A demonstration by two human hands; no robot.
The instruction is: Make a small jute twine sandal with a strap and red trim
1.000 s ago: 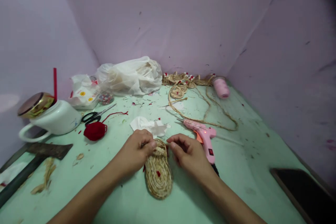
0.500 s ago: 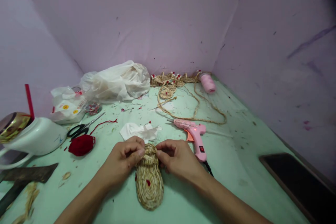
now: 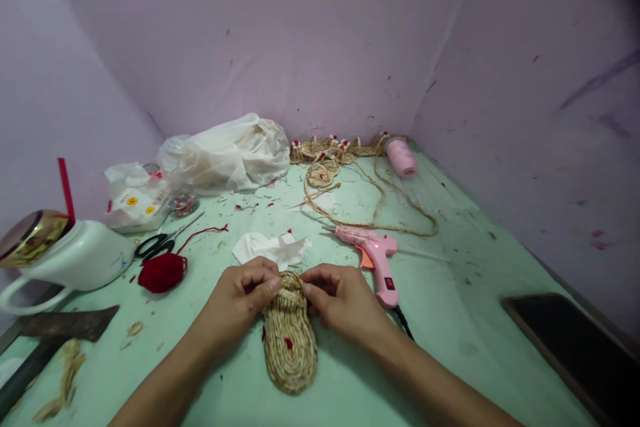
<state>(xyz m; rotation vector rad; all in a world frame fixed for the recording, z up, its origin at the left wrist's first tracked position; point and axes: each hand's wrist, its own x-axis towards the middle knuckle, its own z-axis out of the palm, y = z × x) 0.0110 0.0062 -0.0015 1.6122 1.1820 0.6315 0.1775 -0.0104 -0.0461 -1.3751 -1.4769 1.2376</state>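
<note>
A small slipper woven of coiled straw cord (image 3: 291,353) lies on the green tabletop, its rounded end toward me and a red spot near its middle. My left hand (image 3: 246,293) pinches the far end of it from the left, thumb against forefinger. From the right, my right hand (image 3: 336,293) pinches the same end, fingers bent. A braided band crosses the slipper just below my fingertips. Right of my right hand lies a pink glue gun (image 3: 376,257) with a lit orange light. Crumpled white paper (image 3: 273,249) sits just beyond my hands.
At left are a ball of red yarn (image 3: 162,273), scissors (image 3: 165,241), a white mug (image 3: 90,260) and a hammer-like tool (image 3: 70,325). Plastic bags (image 3: 230,153), straw cord (image 3: 350,221), woven pieces (image 3: 325,147) and a pink thread spool (image 3: 401,158) stand behind. A phone (image 3: 570,347) lies right.
The whole view has shifted slightly, so things appear a little farther right. Both hands keep their pinch on the far end of the slipper.
</note>
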